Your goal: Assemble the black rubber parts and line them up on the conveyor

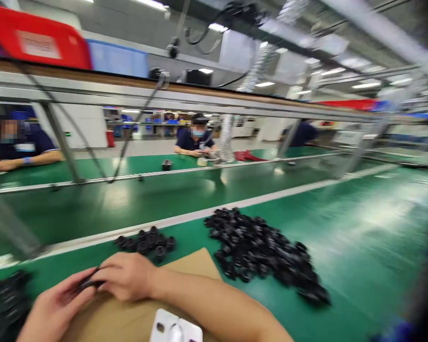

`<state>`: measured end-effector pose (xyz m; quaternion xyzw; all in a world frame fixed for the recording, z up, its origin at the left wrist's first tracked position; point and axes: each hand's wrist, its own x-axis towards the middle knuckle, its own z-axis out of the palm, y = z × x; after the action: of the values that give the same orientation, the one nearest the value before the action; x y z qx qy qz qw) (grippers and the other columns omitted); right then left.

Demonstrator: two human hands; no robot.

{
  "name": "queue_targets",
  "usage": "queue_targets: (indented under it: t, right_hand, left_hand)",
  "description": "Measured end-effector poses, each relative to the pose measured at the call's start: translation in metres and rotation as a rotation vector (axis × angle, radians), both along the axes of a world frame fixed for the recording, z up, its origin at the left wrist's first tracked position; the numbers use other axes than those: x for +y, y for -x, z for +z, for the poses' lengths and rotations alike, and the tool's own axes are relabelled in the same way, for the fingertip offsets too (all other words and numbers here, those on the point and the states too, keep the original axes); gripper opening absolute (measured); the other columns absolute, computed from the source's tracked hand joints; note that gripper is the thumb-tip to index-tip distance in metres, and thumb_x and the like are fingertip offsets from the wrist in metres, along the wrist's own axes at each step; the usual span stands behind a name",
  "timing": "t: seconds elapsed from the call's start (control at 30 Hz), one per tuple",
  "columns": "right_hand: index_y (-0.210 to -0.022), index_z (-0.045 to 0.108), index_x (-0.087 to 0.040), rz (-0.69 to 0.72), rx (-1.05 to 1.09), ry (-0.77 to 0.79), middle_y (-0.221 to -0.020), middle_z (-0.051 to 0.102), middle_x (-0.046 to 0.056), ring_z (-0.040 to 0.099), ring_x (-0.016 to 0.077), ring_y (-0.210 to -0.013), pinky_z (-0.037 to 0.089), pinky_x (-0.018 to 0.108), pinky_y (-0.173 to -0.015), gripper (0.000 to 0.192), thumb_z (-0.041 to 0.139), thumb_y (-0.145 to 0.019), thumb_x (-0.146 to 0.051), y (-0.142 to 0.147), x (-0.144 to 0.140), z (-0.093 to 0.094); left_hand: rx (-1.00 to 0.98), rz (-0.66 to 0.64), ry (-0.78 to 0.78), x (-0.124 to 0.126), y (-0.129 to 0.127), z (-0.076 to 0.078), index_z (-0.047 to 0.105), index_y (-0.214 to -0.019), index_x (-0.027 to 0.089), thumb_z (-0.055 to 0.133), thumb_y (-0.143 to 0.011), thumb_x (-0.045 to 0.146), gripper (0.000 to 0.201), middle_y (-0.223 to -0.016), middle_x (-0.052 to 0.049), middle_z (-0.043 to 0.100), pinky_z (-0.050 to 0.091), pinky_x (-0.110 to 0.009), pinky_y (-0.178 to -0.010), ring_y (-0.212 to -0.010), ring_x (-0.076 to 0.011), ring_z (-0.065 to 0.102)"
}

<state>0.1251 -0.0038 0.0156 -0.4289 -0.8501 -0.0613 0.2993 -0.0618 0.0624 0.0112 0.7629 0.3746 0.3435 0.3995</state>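
we pinch a small black part (89, 283) between our left hand (59, 308) and right hand (126, 275), both grasping it, over brown card (196, 263) on the near green worktop (360, 247). small pile (146, 242) just beyond; big pile (264, 251) to the right.

Both hands meet low over a brown cardboard sheet (196, 266) on the green bench: the left hand (57, 308) and right hand (126, 275) pinch a small black part (89, 283) between their fingertips. Just beyond them sits a small cluster of black parts (146, 241), and to the right a much larger heap of black parts (267, 254) spreads across the mat. A white piece (176, 328) lies at the near edge. Across the belt (164, 194), a seated person (196, 137) works, another person (17, 142) at far left
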Motion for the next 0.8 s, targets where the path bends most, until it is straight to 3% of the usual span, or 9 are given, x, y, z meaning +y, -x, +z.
queue_targets:
  t: [0.07, 0.17, 0.33, 0.57, 0.67, 0.8]
  right_hand:
    - [-0.124, 0.068, -0.017, -0.034, 0.242, 0.064, -0.107, 0.076, 0.008, 0.073, 0.0238, -0.098, 0.059, 0.031, -0.094, 0.030, 0.074, -0.100, -0.035, 0.001, -0.003, -0.003]
    - [-0.126, 0.066, -0.021, 0.009, 0.525, 0.172, -0.110, 0.075, 0.006, 0.072, 0.0229, -0.094, 0.059, 0.032, -0.089, 0.027, 0.067, -0.100, -0.029, 0.003, -0.009, 0.001]
    - [-0.134, 0.063, -0.022, 0.124, 0.478, 0.151, -0.113, 0.071, 0.010, 0.068, 0.0260, -0.101, 0.059, 0.039, -0.091, 0.030, 0.055, -0.106, -0.026, 0.000, -0.012, 0.007]
    - [-0.137, 0.064, -0.027, 0.157, 0.344, -0.040, -0.127, 0.066, 0.013, 0.066, 0.0263, -0.112, 0.061, 0.042, -0.093, 0.033, 0.047, -0.111, -0.016, -0.004, -0.006, 0.005]
    - [-0.136, 0.061, -0.027, 0.148, 0.478, 0.031, -0.129, 0.065, 0.012, 0.066, 0.0257, -0.113, 0.062, 0.039, -0.091, 0.031, 0.056, -0.107, -0.017, 0.000, -0.009, 0.007]
    - [-0.134, 0.059, -0.024, 0.077, 0.638, 0.184, -0.120, 0.067, 0.010, 0.067, 0.0232, -0.098, 0.062, 0.033, -0.080, 0.033, 0.065, -0.102, -0.022, 0.003, -0.013, 0.007]
  left_hand:
    - [-0.065, -0.077, 0.064, -0.005, 0.028, 0.009, 0.084, -0.105, 0.024, 0.081, -0.071, 0.080, 0.065, -0.103, -0.008, 0.080, 0.068, -0.042, -0.090, -0.099, -0.0347, 0.076]
    - [-0.207, -0.162, 0.083, -0.010, 0.029, 0.018, 0.083, -0.108, 0.023, 0.085, -0.082, 0.055, 0.041, -0.111, -0.008, 0.079, 0.064, -0.036, -0.097, -0.103, -0.0292, 0.075]
    - [-0.246, -0.138, 0.043, -0.008, 0.021, 0.018, 0.083, -0.107, 0.022, 0.083, -0.081, 0.032, 0.028, -0.109, -0.007, 0.077, 0.062, -0.032, -0.094, -0.101, -0.0252, 0.072]
    - [-0.358, -0.185, 0.326, -0.005, 0.025, 0.009, 0.077, -0.119, 0.015, 0.086, -0.079, 0.032, 0.044, -0.117, -0.012, 0.077, 0.062, -0.038, -0.096, -0.106, -0.0297, 0.073]
    - [-0.398, -0.161, 0.268, -0.007, 0.023, 0.011, 0.078, -0.114, 0.016, 0.085, -0.079, 0.028, 0.038, -0.117, -0.010, 0.076, 0.061, -0.036, -0.097, -0.108, -0.0285, 0.072]
    - [-0.405, -0.131, 0.116, -0.011, 0.024, 0.014, 0.081, -0.110, 0.020, 0.085, -0.080, 0.023, 0.030, -0.116, -0.008, 0.076, 0.060, -0.033, -0.097, -0.109, -0.0264, 0.071]
